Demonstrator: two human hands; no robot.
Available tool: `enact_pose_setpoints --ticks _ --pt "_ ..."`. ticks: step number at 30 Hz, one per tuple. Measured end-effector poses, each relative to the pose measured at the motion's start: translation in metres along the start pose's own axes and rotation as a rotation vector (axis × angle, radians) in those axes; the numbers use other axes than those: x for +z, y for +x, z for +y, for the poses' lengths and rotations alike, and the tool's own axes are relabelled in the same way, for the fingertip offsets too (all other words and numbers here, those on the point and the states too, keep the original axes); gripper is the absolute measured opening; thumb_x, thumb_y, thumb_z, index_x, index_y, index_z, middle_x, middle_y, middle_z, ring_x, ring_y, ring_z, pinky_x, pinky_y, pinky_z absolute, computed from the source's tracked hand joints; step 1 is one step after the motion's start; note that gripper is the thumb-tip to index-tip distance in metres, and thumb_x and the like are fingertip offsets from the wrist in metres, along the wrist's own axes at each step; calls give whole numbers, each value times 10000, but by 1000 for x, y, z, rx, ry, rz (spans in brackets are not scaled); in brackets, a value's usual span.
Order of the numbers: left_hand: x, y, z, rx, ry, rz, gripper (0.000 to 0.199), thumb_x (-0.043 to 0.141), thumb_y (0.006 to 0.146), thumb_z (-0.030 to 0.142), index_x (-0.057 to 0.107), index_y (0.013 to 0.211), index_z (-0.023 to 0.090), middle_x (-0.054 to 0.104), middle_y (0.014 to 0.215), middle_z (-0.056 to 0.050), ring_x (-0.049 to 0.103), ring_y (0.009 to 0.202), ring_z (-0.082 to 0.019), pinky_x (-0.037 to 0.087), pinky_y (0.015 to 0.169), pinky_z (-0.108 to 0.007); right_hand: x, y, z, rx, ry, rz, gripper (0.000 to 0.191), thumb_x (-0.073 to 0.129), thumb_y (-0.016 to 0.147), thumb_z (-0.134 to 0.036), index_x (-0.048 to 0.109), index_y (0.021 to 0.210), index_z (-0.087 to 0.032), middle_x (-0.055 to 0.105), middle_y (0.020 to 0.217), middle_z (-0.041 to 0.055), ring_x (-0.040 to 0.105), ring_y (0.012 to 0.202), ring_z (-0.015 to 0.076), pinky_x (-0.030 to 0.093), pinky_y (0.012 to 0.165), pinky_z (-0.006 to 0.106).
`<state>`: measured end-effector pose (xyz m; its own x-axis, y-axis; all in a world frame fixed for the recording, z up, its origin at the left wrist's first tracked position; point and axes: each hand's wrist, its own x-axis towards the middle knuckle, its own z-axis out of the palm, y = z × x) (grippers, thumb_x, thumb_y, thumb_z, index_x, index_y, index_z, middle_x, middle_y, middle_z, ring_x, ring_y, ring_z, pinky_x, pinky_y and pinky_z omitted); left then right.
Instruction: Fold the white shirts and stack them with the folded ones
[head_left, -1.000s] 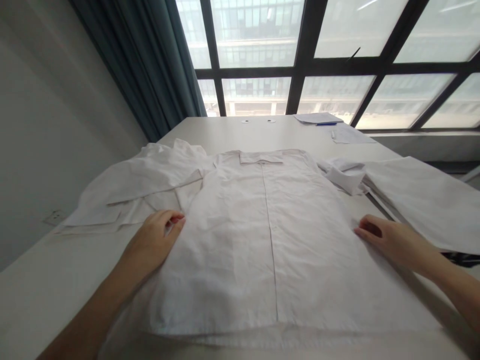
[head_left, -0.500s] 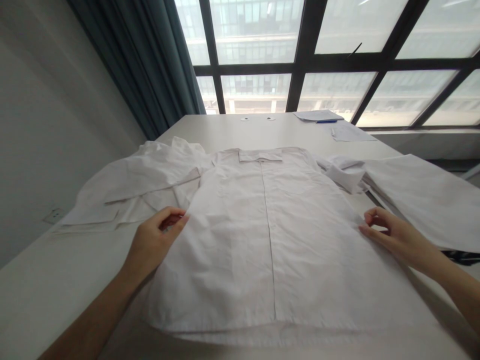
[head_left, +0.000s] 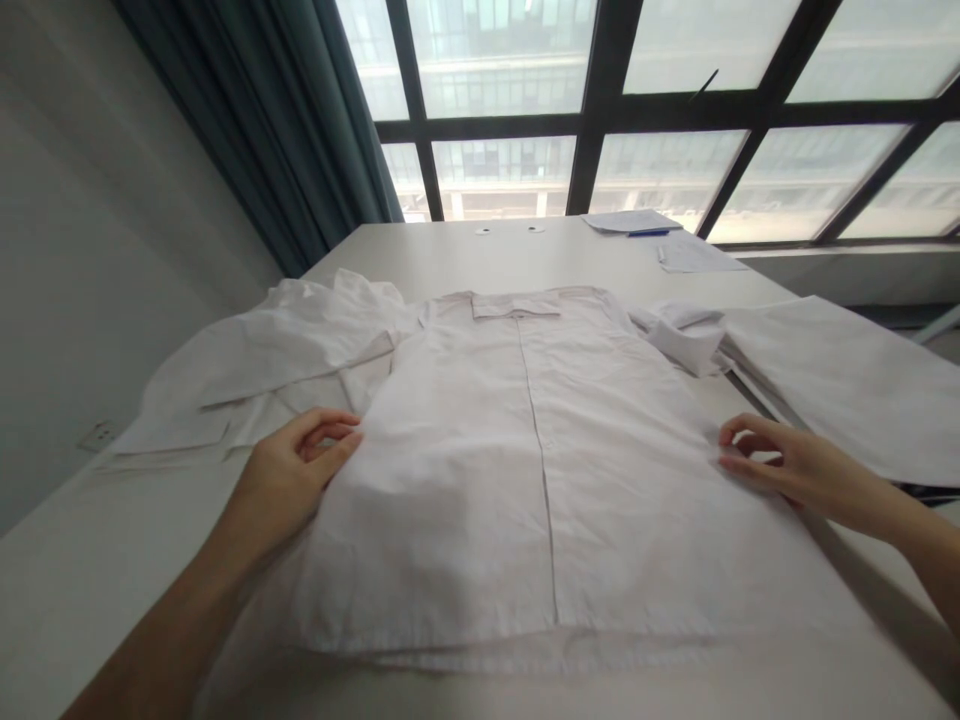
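Note:
A white shirt (head_left: 480,470) lies front side up, its collar at the far end and its hem towards me. The front placket runs down the middle. My left hand (head_left: 300,470) pinches the shirt's left side edge between thumb and fingers. Across from it, my right hand (head_left: 795,465) has thumb and forefinger at the right side edge, gripping the cloth there. Both sleeves are largely out of sight.
More white cloth (head_left: 277,335) is heaped at the left, and a folded white garment (head_left: 847,385) lies at the right. Papers (head_left: 697,255) and a blue pen (head_left: 647,233) rest on the table's (head_left: 420,250) far right part. Windows and a dark curtain (head_left: 277,120) stand behind.
My left hand has shifted slightly left, with the shirt's edge by its fingertips. The cloth between the hands has changed its creases a little. The view has tilted slightly.

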<state>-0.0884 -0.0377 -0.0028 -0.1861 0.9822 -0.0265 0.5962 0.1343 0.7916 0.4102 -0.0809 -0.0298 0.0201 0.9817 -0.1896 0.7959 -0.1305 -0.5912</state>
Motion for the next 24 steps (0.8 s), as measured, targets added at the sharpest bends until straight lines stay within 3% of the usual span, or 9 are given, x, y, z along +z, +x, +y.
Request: enact_pose_setpoints --ticks 4,7,10,13,15,19,20,21,24 --pt "-9 8 -18 -25 -50 -315 555 733 685 532 492 1077 222 671 718 29 593 552 -162 417 467 -223 1 -8 -5 73 79 -127 287 579 840 -526 538 911 -251 568 707 -10 360 446 82 303 412 230" --pt "-17 11 -28 -26 -22 -466 518 737 701 517 458 1054 261 655 675 47 617 553 -182 438 467 -236 -2 -13 -1 64 96 -141 259 509 881 -515 537 868 -257 524 670 -24 342 419 73 259 393 234" --pt "-23 10 -30 -17 47 -537 473 698 743 504 427 1058 279 561 567 94 521 424 -141 370 406 -214 -9 -11 7 13 -40 -138 239 524 891 -491 555 874 -255 534 645 -9 445 459 108 338 444 263" --pt "-22 7 -26 -39 89 -582 526 649 767 536 384 1150 291 625 658 65 566 476 -162 398 428 -229 -8 -9 3 -77 -299 -26 276 621 839 -516 566 887 -250 551 632 -4 509 501 152 389 504 299" --pt "-17 5 -24 18 197 -490 534 627 772 546 392 1177 290 650 736 38 616 579 -192 433 489 -250 1 -13 -16 -230 -331 -19 272 596 867 -519 571 896 -249 578 688 5 548 561 168 420 544 302" --pt "1 -6 -17 393 604 -18 342 587 843 444 493 1118 264 610 931 -34 625 848 -248 441 613 -291 39 -35 -73 -605 -261 -291 116 582 914 -364 585 931 -250 638 911 23 619 794 174 471 682 289" --pt "6 -11 -14 533 646 33 268 556 885 403 507 1104 257 595 988 -51 606 917 -255 450 660 -305 50 -40 -86 -678 -264 -348 120 607 900 -345 588 971 -252 641 926 20 619 816 177 467 691 290" --pt "13 -18 -10 689 650 32 196 526 921 360 518 1084 250 583 1004 -56 587 944 -248 456 711 -316 60 -45 -96 -749 -281 -383 181 642 877 -364 585 999 -244 642 933 21 615 820 184 460 683 296" --pt "35 -43 2 1098 610 -227 84 491 972 293 541 997 231 577 937 -35 551 846 -204 448 779 -330 87 -52 -107 -945 -353 -347 233 640 865 -433 564 911 -217 634 858 16 573 760 196 414 645 328"
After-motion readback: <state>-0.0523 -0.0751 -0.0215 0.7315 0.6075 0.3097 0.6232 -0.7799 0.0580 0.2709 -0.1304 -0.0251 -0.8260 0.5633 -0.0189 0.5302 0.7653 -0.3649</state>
